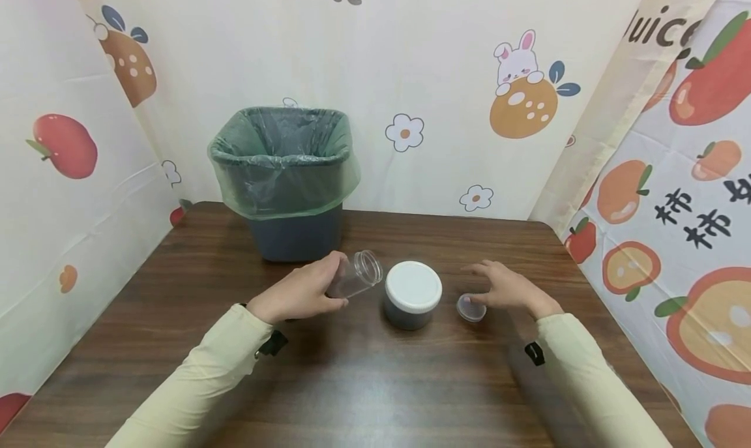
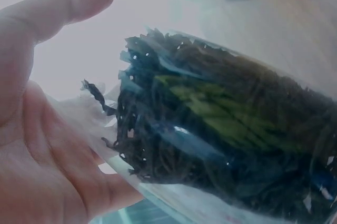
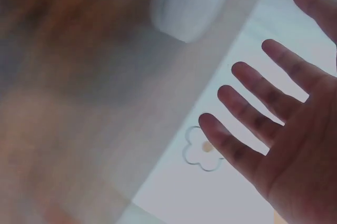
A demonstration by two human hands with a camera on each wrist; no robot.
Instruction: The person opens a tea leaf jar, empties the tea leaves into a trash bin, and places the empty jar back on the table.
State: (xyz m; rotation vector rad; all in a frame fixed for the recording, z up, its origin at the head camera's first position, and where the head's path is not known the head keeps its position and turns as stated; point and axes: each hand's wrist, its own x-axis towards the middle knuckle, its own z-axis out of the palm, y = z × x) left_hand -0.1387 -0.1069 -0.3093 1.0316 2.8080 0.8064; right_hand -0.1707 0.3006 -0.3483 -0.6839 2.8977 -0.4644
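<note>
In the head view my left hand [image 1: 305,288] grips a clear jar [image 1: 359,273], tilted on its side with its uncovered mouth toward the right. The left wrist view shows dark, dried, leaf-like strips [image 2: 210,124] behind the jar's clear wall, with my left hand [image 2: 58,145] around it. In the head view the jar looks see-through. My right hand [image 1: 507,288], fingers spread, is over a small clear lid [image 1: 471,309]; whether it touches the lid I cannot tell. Between the hands stands a dark round tub with a white lid [image 1: 413,286].
At the back left of the brown wooden table [image 1: 375,383] stands a dark bin [image 1: 296,233], lined with a green translucent bag. Printed cloth [image 1: 446,76] hangs along the back and both sides.
</note>
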